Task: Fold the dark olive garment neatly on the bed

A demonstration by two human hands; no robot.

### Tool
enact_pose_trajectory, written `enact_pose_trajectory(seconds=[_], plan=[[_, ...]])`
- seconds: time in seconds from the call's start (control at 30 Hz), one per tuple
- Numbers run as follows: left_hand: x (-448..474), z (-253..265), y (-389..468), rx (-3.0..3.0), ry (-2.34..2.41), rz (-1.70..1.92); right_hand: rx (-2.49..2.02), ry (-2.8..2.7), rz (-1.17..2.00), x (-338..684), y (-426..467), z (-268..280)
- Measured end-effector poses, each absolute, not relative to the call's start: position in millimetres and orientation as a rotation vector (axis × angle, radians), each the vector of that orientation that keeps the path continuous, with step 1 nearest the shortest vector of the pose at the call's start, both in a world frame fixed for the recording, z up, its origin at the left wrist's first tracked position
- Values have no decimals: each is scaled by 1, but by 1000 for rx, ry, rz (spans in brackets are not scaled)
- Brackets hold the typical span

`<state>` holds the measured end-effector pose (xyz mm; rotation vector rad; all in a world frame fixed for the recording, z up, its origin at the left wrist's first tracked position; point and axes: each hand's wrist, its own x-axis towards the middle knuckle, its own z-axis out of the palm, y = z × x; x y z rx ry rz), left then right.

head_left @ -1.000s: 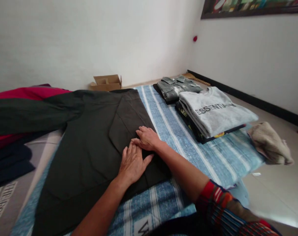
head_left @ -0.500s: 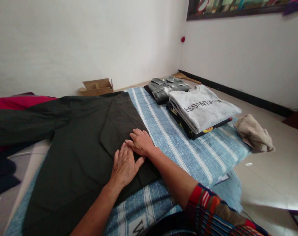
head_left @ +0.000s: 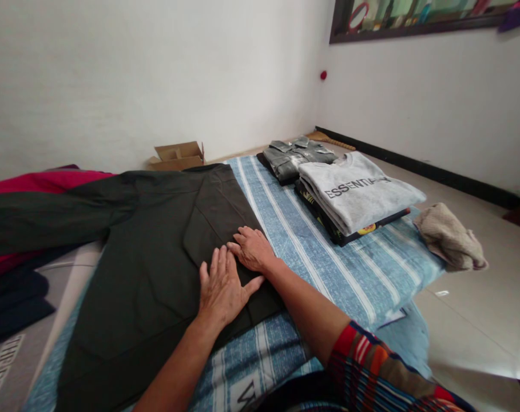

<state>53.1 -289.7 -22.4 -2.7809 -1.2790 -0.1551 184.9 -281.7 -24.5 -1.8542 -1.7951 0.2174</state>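
Observation:
A dark olive, long-sleeved garment (head_left: pixel 152 274) lies spread out, its right part folded over and one sleeve stretching to the left. On the folded part rests my left hand (head_left: pixel 223 286), palm down with the fingers spread. My right hand (head_left: pixel 253 249) lies flat just beyond it, near the garment's right edge, fingers stretched out. The two hands are close together, and neither grips the cloth. Beneath is a blue and white striped cloth (head_left: pixel 281 229).
To the right are a folded grey "ESSENTIALS" top (head_left: pixel 362 191) on dark clothes and a folded grey denim garment (head_left: pixel 298 157). A beige cloth (head_left: pixel 451 237) sits at the right edge. Behind the garment stands a cardboard box (head_left: pixel 178 155); pink clothing (head_left: pixel 58 182) lies left.
My left hand has slid slightly away from the right one, its fingers more spread. The view has shifted a little, so everything appears farther right and lower.

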Motion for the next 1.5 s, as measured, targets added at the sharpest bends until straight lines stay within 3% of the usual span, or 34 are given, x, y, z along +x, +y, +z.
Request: enact_pose_trajectory(seconds=[0.43, 1.5], plan=[[47, -18, -303, -2870, -1491, 9, -1903, -1816, 243, 177, -283, -39], [29, -15, -316, -3258, -1715, -184, -1834, -1877, 47, 179, -283, -81]])
